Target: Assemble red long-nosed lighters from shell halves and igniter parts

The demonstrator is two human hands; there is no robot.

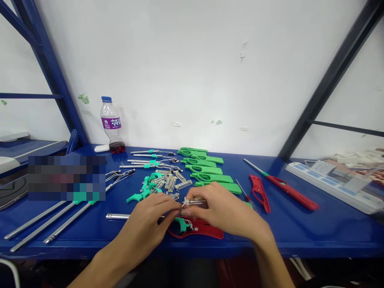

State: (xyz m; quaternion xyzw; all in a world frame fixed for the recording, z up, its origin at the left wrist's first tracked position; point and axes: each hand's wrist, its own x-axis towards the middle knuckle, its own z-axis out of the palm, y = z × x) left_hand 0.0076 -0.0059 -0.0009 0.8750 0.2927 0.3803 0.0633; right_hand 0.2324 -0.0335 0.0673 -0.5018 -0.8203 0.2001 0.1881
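Note:
My right hand (217, 206) grips a clear lighter fuel tank (195, 202) with a white fitting at its left end. The fingers of my left hand (157, 212) pinch at that end; whether they hold the fitting or a wire is too small to tell. Under both hands lies a red lighter handle shell (211, 230), in which a green trigger (181, 225) and thin white wires sit. A metal lighter tube (117, 216) sticks out to the left from behind my left hand. Just beyond my hands are several loose clear tanks (171, 183) and green triggers (141, 196).
Several green handle shells (207, 177) are lined up behind my hands. To the right lie a screwdriver (246, 197), a red shell half (260, 193), a red lighter (292, 192) and a power strip (333, 186). Metal tubes (70, 222) and a drink bottle (111, 126) stand left.

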